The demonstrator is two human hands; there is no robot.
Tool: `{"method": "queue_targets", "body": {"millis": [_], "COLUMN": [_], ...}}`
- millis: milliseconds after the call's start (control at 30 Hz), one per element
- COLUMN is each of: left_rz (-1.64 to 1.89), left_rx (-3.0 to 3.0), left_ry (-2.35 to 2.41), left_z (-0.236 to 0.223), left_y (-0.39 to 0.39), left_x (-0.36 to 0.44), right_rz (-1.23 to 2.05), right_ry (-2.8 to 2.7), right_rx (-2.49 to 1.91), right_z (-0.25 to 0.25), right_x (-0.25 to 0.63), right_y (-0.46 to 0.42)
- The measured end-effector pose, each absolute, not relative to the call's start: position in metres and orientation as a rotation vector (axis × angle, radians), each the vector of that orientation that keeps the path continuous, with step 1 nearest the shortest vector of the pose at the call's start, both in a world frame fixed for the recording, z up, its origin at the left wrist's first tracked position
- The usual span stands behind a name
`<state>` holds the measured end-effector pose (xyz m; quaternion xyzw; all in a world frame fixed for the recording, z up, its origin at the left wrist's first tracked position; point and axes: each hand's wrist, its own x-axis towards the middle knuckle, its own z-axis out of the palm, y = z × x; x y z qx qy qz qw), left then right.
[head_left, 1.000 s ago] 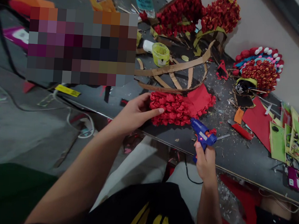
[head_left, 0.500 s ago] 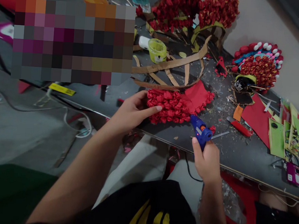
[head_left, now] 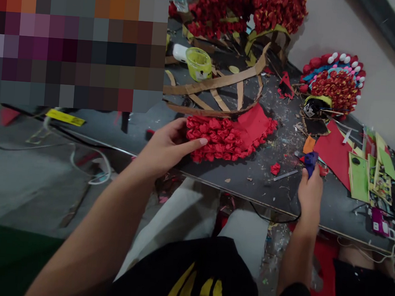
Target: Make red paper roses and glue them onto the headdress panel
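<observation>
My left hand (head_left: pixel 170 144) grips the left end of a red paper piece (head_left: pixel 214 140) covered in rows of crumpled paper tufts, thumb on top and the other fingers partly hidden behind it. Toward its right end, a patch of smooth red paper (head_left: pixel 253 120) shows bare. Off to the right, my right hand (head_left: pixel 309 187) is wrapped around a blue glue gun (head_left: pixel 309 161), held over the table near a red-handled tool. Between the gun and the red piece lie a loose crumpled red tuft (head_left: pixel 275 168) and a thin glue stick (head_left: pixel 285 175).
A cardboard strip frame (head_left: pixel 218 86) lies behind the red piece, near a yellow-green tub (head_left: pixel 199 64). Red-tufted headpieces (head_left: pixel 279 11) stand at the back. Red sheets (head_left: pixel 335 151) and green scraps (head_left: pixel 359 177) lie right. Another person's legs show at the lower right.
My right hand has moved the glue gun right, away from the red piece, uncovering the loose tuft. My left hand keeps its hold. The view has shifted slightly.
</observation>
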<state>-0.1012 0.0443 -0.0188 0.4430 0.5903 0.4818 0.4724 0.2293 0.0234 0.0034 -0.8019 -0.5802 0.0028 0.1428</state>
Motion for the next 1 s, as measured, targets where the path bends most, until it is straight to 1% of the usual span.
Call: {"method": "queue_targets", "body": {"millis": [133,233,267,367,467,600,767,1000], "left_rz": [1.2,1.235,1.245,1.276,1.294,1.305,1.314,1.283], "left_rx": [1.058,1.004,0.974,0.885,0.87,0.87,0.876,0.94], "left_ry": [1.412,1.362,1.347,1.316,1.291,1.254,1.216,1.233], "left_z": [-0.017,-0.017,-0.017,-0.017,-0.018,-0.02,-0.022,-0.024], "left_y": [0.045,0.046,0.046,0.047,0.047,0.047,0.047,0.046], "left_x": [-0.1,-0.1,-0.1,-0.1,-0.102,-0.102,-0.102,-0.105], "right_rz": [-0.177,-0.25,-0.199,0.109,0.271,0.348,0.454,0.333], "right_ry": [-1.734,-1.692,-1.721,-1.872,-1.905,-1.839,-1.843,-2.139], "right_rx": [-2.325,-2.173,-2.08,-1.818,-1.775,-1.801,-1.654,-1.44], "right_z": [-0.007,-0.008,-0.008,-0.01,-0.013,-0.007,0.011,0.017], "right_x": [0.227,0.21,0.203,0.184,0.174,0.169,0.147,0.108], "right_y": [0.021,0.011,0.008,0.003,0.006,0.014,0.028,0.058]}}
